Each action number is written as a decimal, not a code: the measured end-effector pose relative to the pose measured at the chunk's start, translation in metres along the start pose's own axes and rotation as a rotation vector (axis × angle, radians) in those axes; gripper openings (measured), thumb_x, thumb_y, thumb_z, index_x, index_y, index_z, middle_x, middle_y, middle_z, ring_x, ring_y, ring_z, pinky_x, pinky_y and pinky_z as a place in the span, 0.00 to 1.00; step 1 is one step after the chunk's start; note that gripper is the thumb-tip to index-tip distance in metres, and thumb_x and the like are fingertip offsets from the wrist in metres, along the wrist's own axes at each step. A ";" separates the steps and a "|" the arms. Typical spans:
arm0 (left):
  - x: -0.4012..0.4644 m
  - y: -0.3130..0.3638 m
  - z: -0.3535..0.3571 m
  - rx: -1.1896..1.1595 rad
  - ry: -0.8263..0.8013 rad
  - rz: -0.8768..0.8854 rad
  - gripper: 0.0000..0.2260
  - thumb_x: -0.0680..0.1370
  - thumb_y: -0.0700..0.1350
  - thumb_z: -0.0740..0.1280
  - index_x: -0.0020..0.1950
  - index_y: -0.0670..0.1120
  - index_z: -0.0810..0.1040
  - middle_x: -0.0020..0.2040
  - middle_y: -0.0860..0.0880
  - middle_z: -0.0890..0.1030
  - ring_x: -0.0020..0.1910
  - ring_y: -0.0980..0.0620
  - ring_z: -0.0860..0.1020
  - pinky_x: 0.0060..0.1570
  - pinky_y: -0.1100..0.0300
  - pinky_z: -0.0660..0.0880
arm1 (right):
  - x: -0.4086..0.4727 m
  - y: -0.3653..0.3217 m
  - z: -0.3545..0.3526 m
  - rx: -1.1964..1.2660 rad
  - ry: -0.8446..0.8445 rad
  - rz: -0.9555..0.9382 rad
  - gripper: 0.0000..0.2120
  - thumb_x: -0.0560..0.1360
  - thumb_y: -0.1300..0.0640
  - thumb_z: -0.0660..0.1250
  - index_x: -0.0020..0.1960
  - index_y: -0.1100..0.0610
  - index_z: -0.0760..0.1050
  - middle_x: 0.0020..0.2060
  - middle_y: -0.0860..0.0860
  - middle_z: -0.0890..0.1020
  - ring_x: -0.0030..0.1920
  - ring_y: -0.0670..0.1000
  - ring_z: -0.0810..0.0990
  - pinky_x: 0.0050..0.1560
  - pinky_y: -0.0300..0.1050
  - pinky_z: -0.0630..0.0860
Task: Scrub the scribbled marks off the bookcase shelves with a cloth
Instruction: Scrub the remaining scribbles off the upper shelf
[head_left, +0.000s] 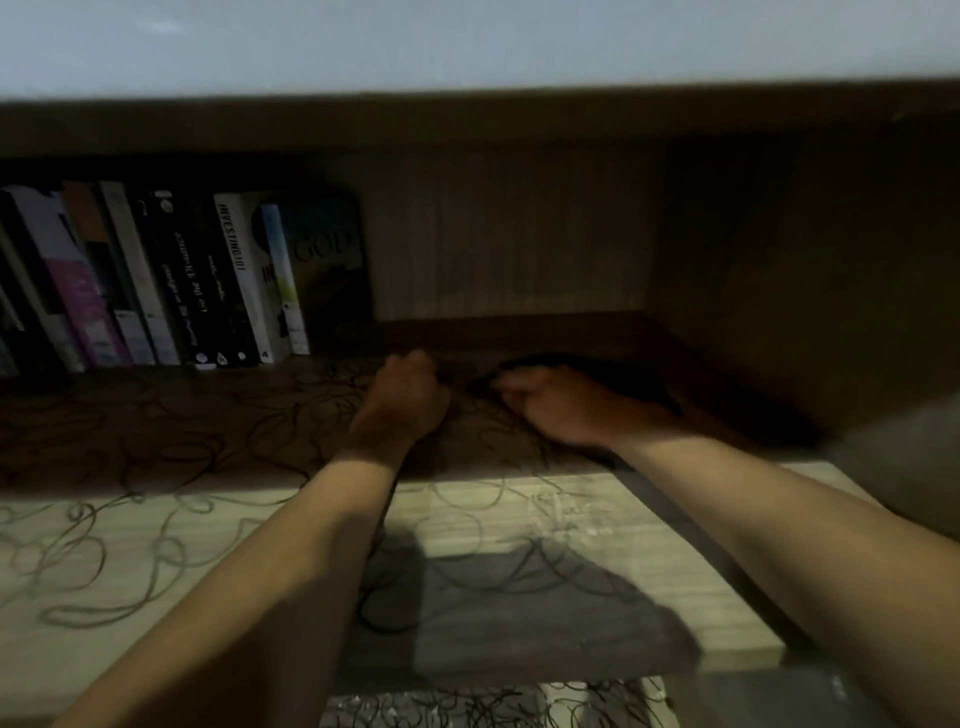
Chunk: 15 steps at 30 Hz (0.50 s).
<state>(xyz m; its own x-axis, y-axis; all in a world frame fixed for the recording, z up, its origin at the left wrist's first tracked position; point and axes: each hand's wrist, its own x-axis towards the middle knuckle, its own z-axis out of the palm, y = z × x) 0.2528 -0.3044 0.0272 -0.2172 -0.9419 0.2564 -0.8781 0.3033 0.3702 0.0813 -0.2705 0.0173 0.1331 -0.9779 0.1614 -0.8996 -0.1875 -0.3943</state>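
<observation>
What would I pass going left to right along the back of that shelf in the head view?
Row of books → left hand resting curled on the scribbled shelf → right hand on a dark cloth → bookcase side wall.

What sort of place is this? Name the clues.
Probably a home room with a bookcase: a row of books stands upright on a wooden shelf covered in scribbled marks, under a pale wall.

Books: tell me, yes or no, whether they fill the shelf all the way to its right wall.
No, the books stop left of the hands, leaving bare shelf beyond them.
</observation>
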 end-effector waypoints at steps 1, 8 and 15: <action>0.000 0.001 -0.001 -0.008 0.005 -0.009 0.17 0.79 0.40 0.60 0.65 0.33 0.70 0.64 0.33 0.72 0.65 0.35 0.69 0.63 0.53 0.65 | -0.012 0.001 -0.001 0.015 -0.008 -0.041 0.17 0.83 0.54 0.55 0.71 0.49 0.70 0.73 0.46 0.66 0.74 0.48 0.61 0.70 0.36 0.52; -0.002 0.001 0.002 -0.024 0.011 -0.030 0.16 0.79 0.42 0.61 0.63 0.34 0.70 0.63 0.32 0.72 0.64 0.34 0.70 0.61 0.51 0.66 | 0.021 0.021 -0.028 -0.026 -0.025 0.222 0.18 0.83 0.55 0.52 0.72 0.53 0.68 0.73 0.53 0.65 0.73 0.55 0.63 0.71 0.43 0.56; -0.002 0.000 0.000 -0.045 0.039 -0.037 0.17 0.79 0.43 0.62 0.63 0.34 0.71 0.63 0.32 0.73 0.64 0.34 0.70 0.62 0.51 0.67 | -0.014 0.002 -0.003 0.029 -0.064 -0.057 0.17 0.82 0.53 0.56 0.70 0.49 0.70 0.73 0.45 0.65 0.74 0.47 0.60 0.73 0.40 0.51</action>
<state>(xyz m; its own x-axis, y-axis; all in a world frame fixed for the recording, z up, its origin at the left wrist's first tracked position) 0.2530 -0.3026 0.0268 -0.1677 -0.9464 0.2760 -0.8651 0.2755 0.4191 0.0762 -0.2571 0.0165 0.2108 -0.9693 0.1268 -0.8774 -0.2447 -0.4125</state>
